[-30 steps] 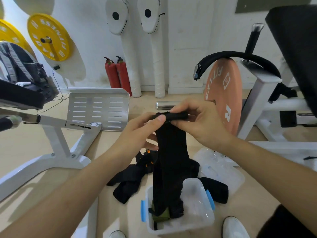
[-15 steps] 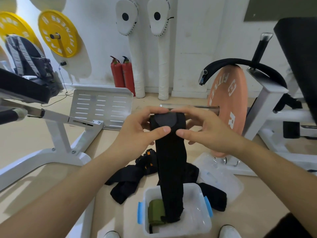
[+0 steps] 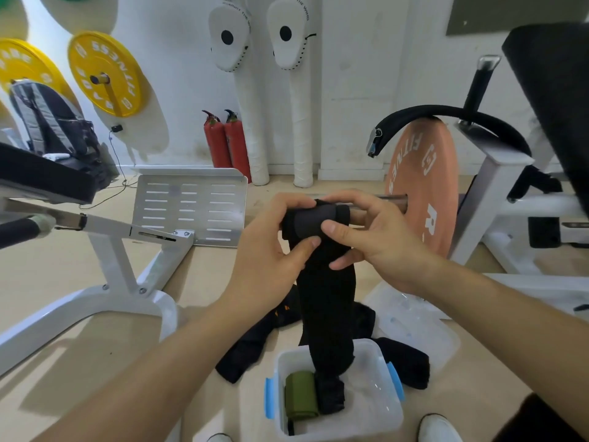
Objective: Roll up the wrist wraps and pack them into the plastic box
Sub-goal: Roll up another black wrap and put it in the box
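**Roll thickens at the top of the black wrap**

Since half a second ago, the top end of the black wrist wrap has gone from a flat flap to a short, thicker roll held crosswise between both hands. The left hand grips the roll's left end, thumb in front and fingers curled behind. The right hand pinches the right end the same way. The unrolled length hangs straight down, and its free end reaches the open plastic box on the floor.

Rolling looks to be at an early stage, with most of the strap still loose. The next move probably calls for further turns of the fingers, keeping the edges aligned and the roll tight so that it does not slacken.

A green rolled wrap and a black rolled wrap already lie side by side in the box. Loose black wraps lie on the floor behind it, and the clear lid rests to the right. Nothing blocks the box, though the hanging end may snag on its rim. A peach weight plate stands just beyond the hands.
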`<act>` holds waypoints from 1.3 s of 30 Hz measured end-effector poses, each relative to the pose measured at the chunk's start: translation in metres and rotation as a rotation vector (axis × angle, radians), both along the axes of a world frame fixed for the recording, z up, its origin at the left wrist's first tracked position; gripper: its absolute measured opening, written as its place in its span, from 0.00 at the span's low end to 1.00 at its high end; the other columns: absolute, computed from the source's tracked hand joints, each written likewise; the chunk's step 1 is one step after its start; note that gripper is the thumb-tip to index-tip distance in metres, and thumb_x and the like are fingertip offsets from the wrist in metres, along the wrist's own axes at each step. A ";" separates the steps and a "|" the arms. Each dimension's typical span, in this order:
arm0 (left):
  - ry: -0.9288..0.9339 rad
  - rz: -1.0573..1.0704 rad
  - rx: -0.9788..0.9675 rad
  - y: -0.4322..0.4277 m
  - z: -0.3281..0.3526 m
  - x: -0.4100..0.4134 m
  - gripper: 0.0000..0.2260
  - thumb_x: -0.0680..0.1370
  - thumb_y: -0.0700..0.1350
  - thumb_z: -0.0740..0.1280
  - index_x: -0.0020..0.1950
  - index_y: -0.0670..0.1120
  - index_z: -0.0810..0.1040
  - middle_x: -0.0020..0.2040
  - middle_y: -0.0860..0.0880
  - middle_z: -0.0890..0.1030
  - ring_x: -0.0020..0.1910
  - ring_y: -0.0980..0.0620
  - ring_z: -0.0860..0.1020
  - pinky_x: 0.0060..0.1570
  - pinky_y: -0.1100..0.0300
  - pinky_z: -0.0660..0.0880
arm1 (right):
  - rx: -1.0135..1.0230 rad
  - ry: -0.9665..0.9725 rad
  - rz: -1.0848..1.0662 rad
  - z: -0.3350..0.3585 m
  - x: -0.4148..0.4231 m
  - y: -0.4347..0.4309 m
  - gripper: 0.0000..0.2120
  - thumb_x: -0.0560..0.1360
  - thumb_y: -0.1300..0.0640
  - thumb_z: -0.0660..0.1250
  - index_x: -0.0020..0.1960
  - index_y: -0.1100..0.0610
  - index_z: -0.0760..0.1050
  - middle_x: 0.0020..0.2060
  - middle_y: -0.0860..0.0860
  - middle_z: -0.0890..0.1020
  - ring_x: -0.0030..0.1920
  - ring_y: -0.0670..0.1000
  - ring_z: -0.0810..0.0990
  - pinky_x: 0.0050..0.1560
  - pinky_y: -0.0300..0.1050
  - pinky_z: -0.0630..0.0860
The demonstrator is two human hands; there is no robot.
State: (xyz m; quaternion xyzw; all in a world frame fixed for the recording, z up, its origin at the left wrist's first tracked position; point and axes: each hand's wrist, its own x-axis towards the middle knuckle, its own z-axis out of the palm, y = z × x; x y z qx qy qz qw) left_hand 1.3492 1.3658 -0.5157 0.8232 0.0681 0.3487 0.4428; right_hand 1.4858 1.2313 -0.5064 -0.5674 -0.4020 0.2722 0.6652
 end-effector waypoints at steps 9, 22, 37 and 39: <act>0.231 -0.133 -0.855 -0.003 0.019 -0.001 0.12 0.80 0.50 0.68 0.59 0.44 0.82 0.57 0.41 0.82 0.51 0.45 0.86 0.45 0.54 0.84 | 0.103 -0.075 0.021 -0.012 0.008 0.007 0.17 0.72 0.73 0.73 0.56 0.57 0.79 0.52 0.54 0.82 0.53 0.54 0.84 0.53 0.47 0.82; 0.124 -0.133 -0.555 0.008 0.013 -0.002 0.15 0.75 0.40 0.75 0.60 0.48 0.82 0.56 0.42 0.84 0.56 0.46 0.85 0.55 0.55 0.82 | -0.128 -0.093 0.105 0.001 0.005 0.000 0.28 0.72 0.63 0.76 0.70 0.52 0.74 0.60 0.57 0.80 0.58 0.55 0.84 0.42 0.52 0.84; 0.088 -0.066 0.020 0.013 0.003 -0.002 0.28 0.71 0.37 0.79 0.66 0.57 0.75 0.59 0.61 0.80 0.63 0.56 0.77 0.46 0.63 0.73 | -0.132 0.167 0.122 -0.004 0.002 0.003 0.20 0.74 0.56 0.73 0.65 0.53 0.77 0.56 0.60 0.82 0.49 0.53 0.86 0.31 0.45 0.82; 0.086 -0.036 0.070 0.014 0.001 -0.001 0.29 0.71 0.37 0.79 0.68 0.57 0.75 0.59 0.63 0.79 0.63 0.59 0.76 0.52 0.61 0.75 | -0.108 0.179 0.102 -0.006 0.002 0.005 0.20 0.74 0.59 0.73 0.65 0.53 0.77 0.55 0.58 0.82 0.48 0.53 0.86 0.32 0.45 0.82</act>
